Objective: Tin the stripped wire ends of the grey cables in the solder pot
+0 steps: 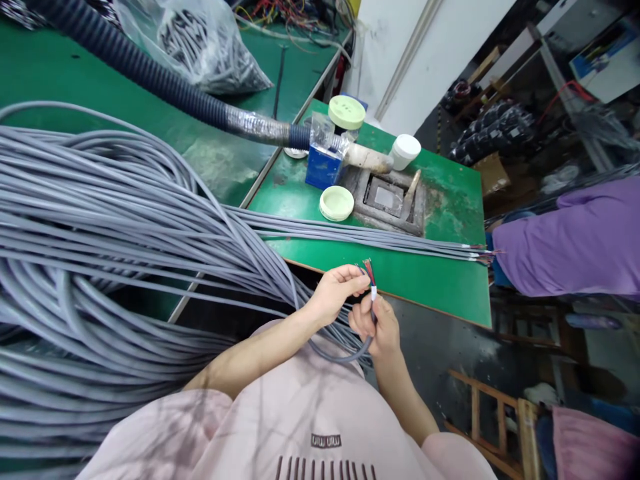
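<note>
My right hand (386, 328) is closed round a grey cable (345, 359) just below a white band (373, 291) near its end. Thin red, blue and dark wires (369, 270) fan out above that band. My left hand (337, 288) pinches at these wires with thumb and forefinger; the tips it touches are partly hidden. From my hands the cable loops down across my lap. Just beyond, several grey cables (350, 233) lie side by side over the green table (450, 293), their stripped ends (480, 253) at its right edge.
A large heap of grey cable (100, 220) fills the left. A solder pot (387, 197) stands behind the row, with a ribbed hose (175, 90), blue box (320, 167), white cup (405, 151) and open round tub (337, 203). A person in a purple sleeve (575, 233) is at right.
</note>
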The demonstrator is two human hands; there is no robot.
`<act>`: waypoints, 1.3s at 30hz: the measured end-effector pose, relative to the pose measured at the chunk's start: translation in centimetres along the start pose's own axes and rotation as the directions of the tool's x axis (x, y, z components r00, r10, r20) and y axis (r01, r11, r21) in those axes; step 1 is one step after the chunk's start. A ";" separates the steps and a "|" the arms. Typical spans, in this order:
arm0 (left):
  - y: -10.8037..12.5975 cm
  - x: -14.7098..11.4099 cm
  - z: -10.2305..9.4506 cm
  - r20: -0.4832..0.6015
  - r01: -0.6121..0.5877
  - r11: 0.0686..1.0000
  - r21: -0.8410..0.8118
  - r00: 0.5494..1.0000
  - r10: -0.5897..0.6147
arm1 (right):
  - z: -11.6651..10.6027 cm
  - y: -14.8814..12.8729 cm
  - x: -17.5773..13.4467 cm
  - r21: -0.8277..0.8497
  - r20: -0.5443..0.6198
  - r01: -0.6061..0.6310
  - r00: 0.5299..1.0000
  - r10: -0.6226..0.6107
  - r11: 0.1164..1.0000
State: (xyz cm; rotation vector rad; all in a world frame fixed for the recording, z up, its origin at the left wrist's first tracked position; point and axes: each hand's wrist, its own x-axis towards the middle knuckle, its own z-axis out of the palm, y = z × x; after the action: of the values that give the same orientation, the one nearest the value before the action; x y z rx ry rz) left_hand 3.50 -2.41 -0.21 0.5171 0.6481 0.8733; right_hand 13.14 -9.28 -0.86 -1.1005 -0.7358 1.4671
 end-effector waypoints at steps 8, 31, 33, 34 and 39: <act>0.1 0.1 -0.6 0.045 -0.095 0.995 0.025 0.995 0.094 | 0.3 0.3 -0.1 0.098 0.061 -0.020 0.998 0.014 0.995; 1.4 -0.6 -1.0 -0.073 -0.327 0.900 0.288 0.930 0.361 | 0.6 -0.2 0.3 -0.415 -0.065 0.156 0.978 -0.200 0.896; 1.9 -0.7 -1.0 -0.084 -0.249 0.937 0.245 0.957 0.276 | 0.6 -0.6 0.2 -0.567 -0.055 0.172 0.968 -0.245 0.806; 2.1 -0.7 -1.0 -0.081 -0.220 0.948 0.230 0.966 0.244 | 0.6 -0.8 0.2 -0.627 -0.045 0.179 0.963 -0.264 0.758; 3.2 -0.7 -1.4 -0.034 -0.148 0.958 0.245 0.986 0.161 | 0.3 -1.1 0.0 -0.781 0.024 0.217 0.947 -0.319 0.585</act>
State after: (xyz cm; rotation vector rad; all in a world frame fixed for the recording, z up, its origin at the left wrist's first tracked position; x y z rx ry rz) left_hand 0.52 -1.03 1.06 0.7748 0.7765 0.9636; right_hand 13.29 -8.98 0.26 -1.6169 -1.4668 0.7745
